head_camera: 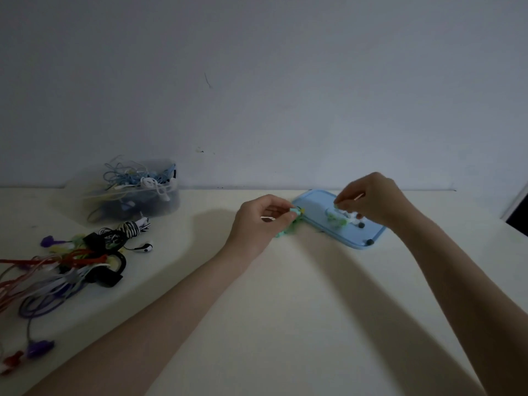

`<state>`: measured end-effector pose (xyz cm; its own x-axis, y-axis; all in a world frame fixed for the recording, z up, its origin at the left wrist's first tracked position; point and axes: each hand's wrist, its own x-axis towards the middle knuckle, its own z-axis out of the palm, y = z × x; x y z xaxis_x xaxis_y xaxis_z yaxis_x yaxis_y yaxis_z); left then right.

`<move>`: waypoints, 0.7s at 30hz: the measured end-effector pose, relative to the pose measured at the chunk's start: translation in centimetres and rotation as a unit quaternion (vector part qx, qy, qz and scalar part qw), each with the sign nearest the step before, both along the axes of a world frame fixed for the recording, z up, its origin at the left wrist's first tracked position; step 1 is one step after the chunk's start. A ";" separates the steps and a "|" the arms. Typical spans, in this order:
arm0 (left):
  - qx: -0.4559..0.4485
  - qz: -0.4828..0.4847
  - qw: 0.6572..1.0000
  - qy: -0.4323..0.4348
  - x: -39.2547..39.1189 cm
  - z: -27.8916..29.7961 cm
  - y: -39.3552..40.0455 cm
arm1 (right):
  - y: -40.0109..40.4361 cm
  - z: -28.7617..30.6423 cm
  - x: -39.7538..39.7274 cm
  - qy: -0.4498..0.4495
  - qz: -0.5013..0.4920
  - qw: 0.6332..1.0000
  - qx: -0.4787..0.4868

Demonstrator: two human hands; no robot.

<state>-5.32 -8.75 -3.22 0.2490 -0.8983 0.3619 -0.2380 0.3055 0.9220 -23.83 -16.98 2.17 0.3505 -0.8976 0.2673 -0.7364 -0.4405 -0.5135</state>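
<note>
My left hand (258,221) pinches a small mint-green earphone piece (295,212) between thumb and fingers, just left of a light blue lid (317,205) lying flat on the table. More of the green cord (283,233) hangs under that hand. My right hand (371,200) hovers over the lid with its fingertips pinching the pale green cord (337,205). A small bundle of green and white cord (338,218) rests on the lid below it.
A clear plastic box (131,192) full of tangled earphones stands at the back left against the wall. In front of it a loose heap of coloured earphones and cables (71,261) spreads to the table's left edge. A dark object (518,212) sits at the far right.
</note>
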 end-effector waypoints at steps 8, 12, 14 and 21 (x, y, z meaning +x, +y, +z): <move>0.024 0.002 0.999 0.043 -0.1 -0.9 -0.1 | -0.8 -2.5 0.9 0.030 0.007 0.999 0.012; 0.036 0.001 0.997 0.068 0.0 -0.9 -0.2 | -1.0 -1.9 0.5 -0.014 -0.011 1.000 -0.007; 0.039 0.003 0.995 0.087 0.0 -0.9 -0.3 | -1.1 -1.9 0.3 -0.033 -0.029 0.999 -0.028; 0.049 0.006 0.993 0.110 0.3 -1.0 -0.3 | -1.2 -3.6 1.4 0.059 -0.035 0.997 -0.023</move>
